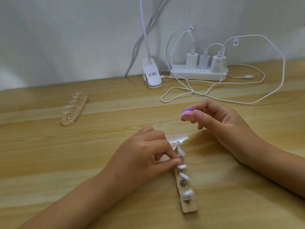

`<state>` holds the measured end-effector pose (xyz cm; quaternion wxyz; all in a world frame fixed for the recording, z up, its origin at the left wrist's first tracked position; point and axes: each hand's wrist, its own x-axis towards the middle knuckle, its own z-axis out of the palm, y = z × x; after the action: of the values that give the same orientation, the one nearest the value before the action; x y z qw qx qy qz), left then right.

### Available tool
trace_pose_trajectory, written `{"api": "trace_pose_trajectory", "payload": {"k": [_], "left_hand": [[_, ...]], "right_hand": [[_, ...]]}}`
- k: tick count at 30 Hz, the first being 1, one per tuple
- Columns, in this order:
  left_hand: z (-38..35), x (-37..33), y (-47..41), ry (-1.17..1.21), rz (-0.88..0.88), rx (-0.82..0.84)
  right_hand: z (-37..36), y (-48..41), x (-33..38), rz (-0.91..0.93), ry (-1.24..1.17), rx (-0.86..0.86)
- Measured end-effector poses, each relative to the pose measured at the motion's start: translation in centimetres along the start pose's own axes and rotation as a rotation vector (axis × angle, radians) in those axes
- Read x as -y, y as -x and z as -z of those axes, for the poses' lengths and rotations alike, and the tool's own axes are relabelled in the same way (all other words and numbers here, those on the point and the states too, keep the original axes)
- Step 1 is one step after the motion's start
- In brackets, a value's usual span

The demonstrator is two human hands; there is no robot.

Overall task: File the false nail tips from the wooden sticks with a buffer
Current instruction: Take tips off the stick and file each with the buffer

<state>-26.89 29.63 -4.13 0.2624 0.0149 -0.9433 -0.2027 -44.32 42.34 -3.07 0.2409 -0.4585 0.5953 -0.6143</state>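
- The worktop (49,154) is pale wood with long grain streaks and a bright glare patch between the two hands.
- A plain whitish wall (66,38) stands right behind it.
- At the back, against the wall, lies one white power strip (198,75) with three white chargers (204,61) plugged in side by side.
- White cables (247,77) loop from the chargers over the worktop. One ends in a loose plug to the right of the strip.
- One white clip lamp (151,75) sits just left of the strip, its neck rising out of view.
- There are two wooden sticks, each carrying nail tips on metal pins.
- The far stick (74,111) lies well to the left, apart from both hands, with five clear tips (67,106) in a row.
- The near stick (188,195) lies in front of the person. Five tips can be made out on it, all blurred.
- The left hand (145,156) rests on the worktop, its thumb and forefinger curled and pinching at the near stick's upper half. I cannot tell whether they grip a pin or a tip.
- The right hand (221,119) grips one pink-and-purple buffer (187,114) between thumb and fingers. It is raised beyond the near stick and touches no tip.
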Motion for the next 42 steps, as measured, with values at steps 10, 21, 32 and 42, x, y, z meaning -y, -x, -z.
{"api": "trace_pose_trajectory", "payload": {"k": [10,21,32,42], "left_hand": [[0.2,-0.3,0.3,0.130,-0.063,0.169],[-0.4,-0.8,-0.2,0.169,0.033,0.185],[0.1,-0.4,-0.5,0.785,0.387,0.075],[0.1,-0.3,-0.7,0.700,0.348,0.002]], "right_hand": [[0.2,-0.2,-0.3,-0.019,0.004,-0.011],[0.3,-0.3,-0.5,-0.022,-0.032,-0.042],[0.6,0.3,-0.4,0.105,0.072,0.006],[-0.3,1.3,-0.2,0.415,0.440,0.168]]}}
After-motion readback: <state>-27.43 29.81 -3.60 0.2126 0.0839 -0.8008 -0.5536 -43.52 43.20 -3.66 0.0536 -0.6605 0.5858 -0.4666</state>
